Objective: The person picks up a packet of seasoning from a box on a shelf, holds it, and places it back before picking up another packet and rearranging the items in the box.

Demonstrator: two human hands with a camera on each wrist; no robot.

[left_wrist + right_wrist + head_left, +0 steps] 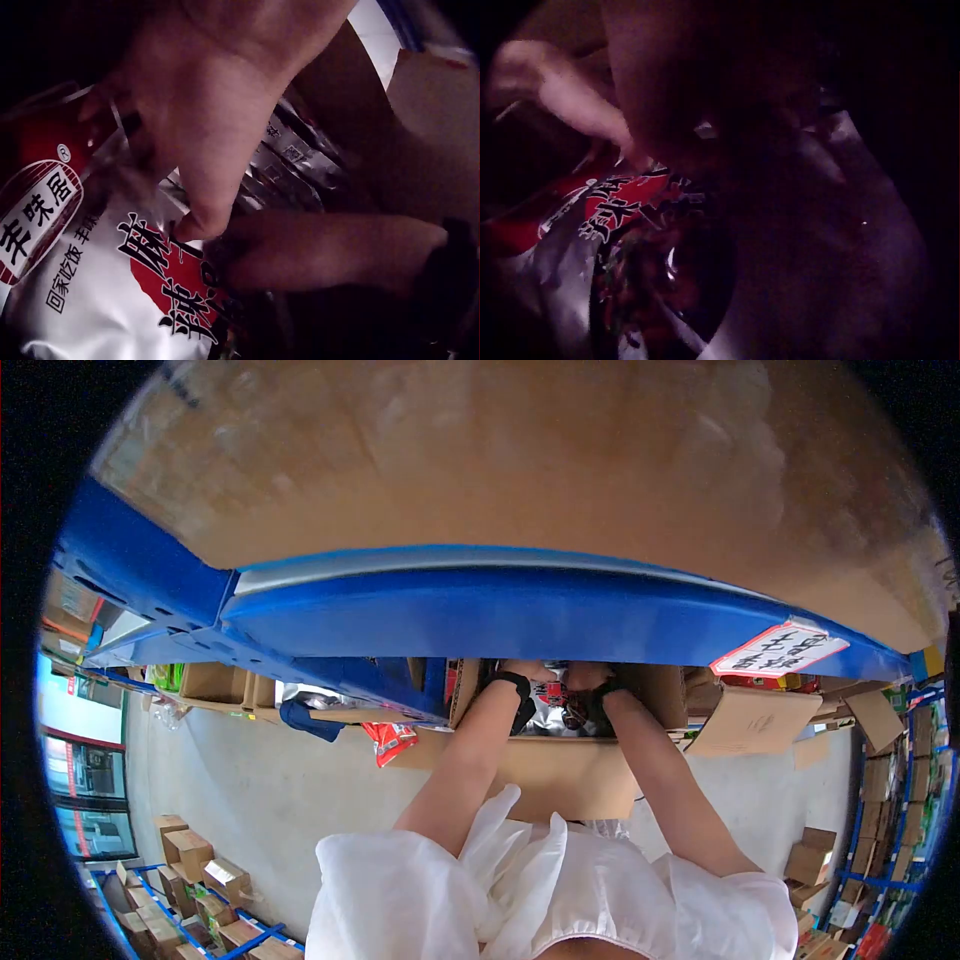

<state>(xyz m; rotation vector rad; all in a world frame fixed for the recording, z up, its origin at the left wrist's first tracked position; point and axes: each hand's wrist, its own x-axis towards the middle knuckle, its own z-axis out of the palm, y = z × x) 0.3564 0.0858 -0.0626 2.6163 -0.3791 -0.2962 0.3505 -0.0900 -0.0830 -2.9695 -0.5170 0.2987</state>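
Observation:
Both hands reach into an open cardboard box (463, 695) on a shelf, below a blue beam. Inside lies a silver and red food packet (547, 716) with bold black lettering and a red disc. My left hand (202, 127) grips the packet, its thumb on the printed front and its fingers toward the red end. At the packet's other end is my right hand (588, 676), its wrist in a black band. Deep shadow hides its fingers in the right wrist view, so I cannot tell how they lie. More silver packets (300, 161) stand behind the left hand.
The blue shelf beam (500, 615) with a handwritten label (780, 648) runs close above the wrists. A large carton (520, 470) sits over it. The box's front flap (565, 775) hangs toward me. Left of it are a red packet (388, 740) and dark blue cloth (310, 720).

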